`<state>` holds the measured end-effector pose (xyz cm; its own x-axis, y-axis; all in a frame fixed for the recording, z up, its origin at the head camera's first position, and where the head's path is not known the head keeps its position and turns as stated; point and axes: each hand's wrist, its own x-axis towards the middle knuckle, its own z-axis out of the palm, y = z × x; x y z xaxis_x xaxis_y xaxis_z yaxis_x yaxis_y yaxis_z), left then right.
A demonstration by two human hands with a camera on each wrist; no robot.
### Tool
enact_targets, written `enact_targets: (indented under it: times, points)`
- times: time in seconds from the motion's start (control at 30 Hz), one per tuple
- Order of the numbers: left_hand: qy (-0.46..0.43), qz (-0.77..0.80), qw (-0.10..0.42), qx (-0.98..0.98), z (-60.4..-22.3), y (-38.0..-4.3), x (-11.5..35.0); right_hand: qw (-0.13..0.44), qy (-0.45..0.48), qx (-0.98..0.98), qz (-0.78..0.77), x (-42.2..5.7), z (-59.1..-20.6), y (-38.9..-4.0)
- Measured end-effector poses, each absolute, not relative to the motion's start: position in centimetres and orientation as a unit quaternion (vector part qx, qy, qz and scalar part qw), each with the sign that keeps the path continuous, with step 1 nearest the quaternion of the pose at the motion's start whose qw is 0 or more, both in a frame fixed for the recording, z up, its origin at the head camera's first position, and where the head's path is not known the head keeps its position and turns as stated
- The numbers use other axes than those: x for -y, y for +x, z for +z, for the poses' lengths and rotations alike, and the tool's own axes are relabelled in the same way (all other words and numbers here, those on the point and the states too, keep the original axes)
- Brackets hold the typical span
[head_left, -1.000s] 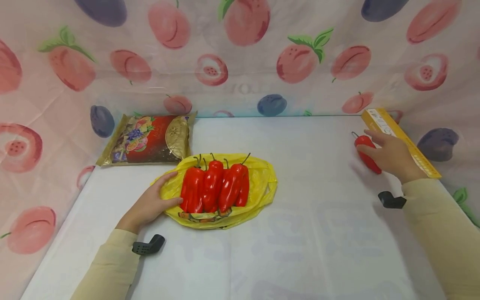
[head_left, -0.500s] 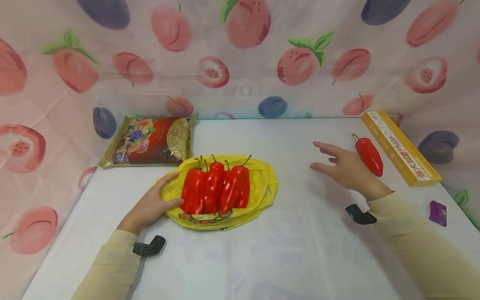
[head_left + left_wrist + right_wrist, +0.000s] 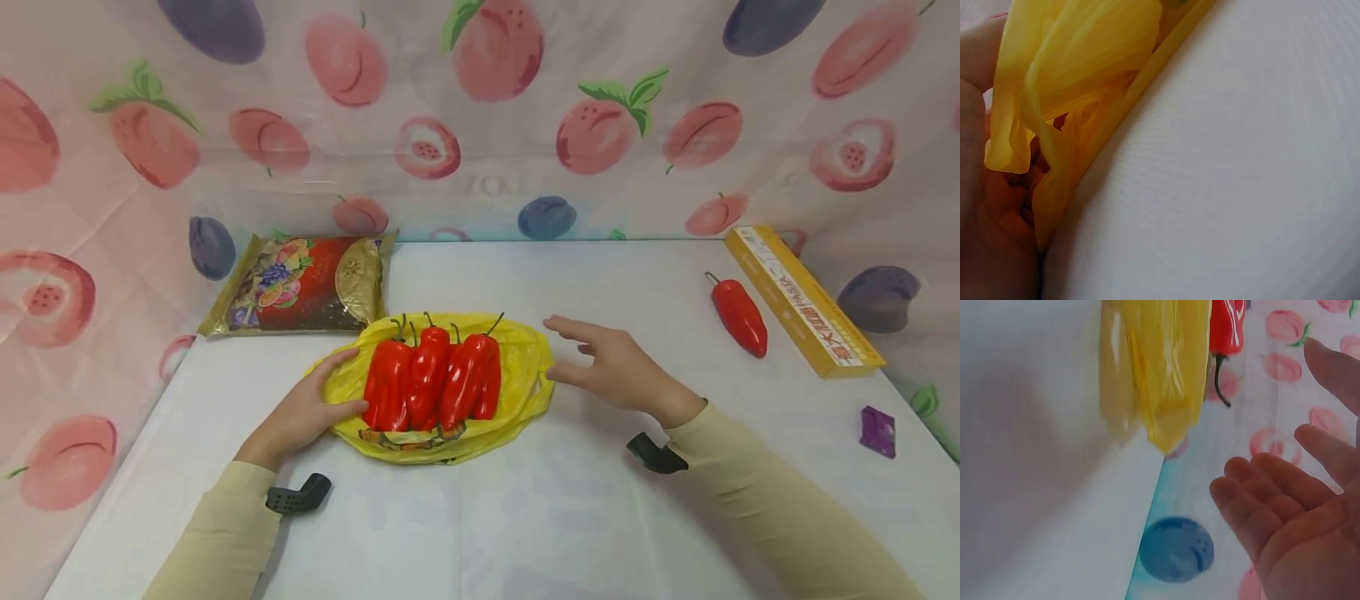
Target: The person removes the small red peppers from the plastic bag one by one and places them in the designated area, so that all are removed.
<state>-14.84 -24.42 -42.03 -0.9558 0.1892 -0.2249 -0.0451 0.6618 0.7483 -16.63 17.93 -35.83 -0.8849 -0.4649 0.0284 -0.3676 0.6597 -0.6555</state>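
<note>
In the head view a yellow plastic bag (image 3: 525, 367) lies spread on the white table, with several glossy red peppers (image 3: 431, 375) side by side in it, dark stems pointing away. At the bag's left side, my left hand (image 3: 296, 417) grips its edge. The left wrist view shows the yellow film (image 3: 1097, 69) between thumb and fingers, which are partly hidden behind it. My right hand (image 3: 615, 362) hovers at the bag's right edge, fingers spread and holding nothing. Its palm (image 3: 1316, 556) faces the bag (image 3: 1169, 369) in the right wrist view.
A single red pepper (image 3: 738, 317) lies at the right, beside a long yellow pasta box (image 3: 806, 300). Nearer the right edge is a small purple packet (image 3: 877, 431). A gold and red bag (image 3: 307, 283) lies at the back left. Fruit-patterned cloth (image 3: 487, 125) stands behind.
The right hand has let go of the single pepper, leaving it by the pasta box, and has moved left to the yellow bag. The left hand has stayed in place.
</note>
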Motion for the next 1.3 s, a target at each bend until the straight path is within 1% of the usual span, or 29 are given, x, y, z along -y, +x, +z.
enact_targets:
  times: [0.2,0.57,0.8,1.07,1.3]
  points:
    - [0.036,0.405,0.148,-0.902,-42.1,-14.9,24.3,0.085,-0.271,-0.885,-0.368,-16.1,-36.3,-16.1]
    - [0.038,0.402,0.145,-0.904,-42.2,-14.9,24.5,0.108,-0.288,-0.872,-0.380,-13.4,-37.0,-16.0]
    - [0.042,0.405,0.140,-0.903,-42.2,-14.9,24.4,0.139,-0.272,-0.869,-0.388,-12.0,-37.4,-16.2]
    - [0.035,0.408,0.150,-0.900,-42.1,-14.9,24.3,0.150,-0.256,-0.882,-0.366,-10.7,-38.1,-16.9]
    - [0.035,0.403,0.147,-0.902,-41.9,-14.9,24.4,0.157,-0.249,-0.885,-0.361,-9.9,-38.1,-17.4]
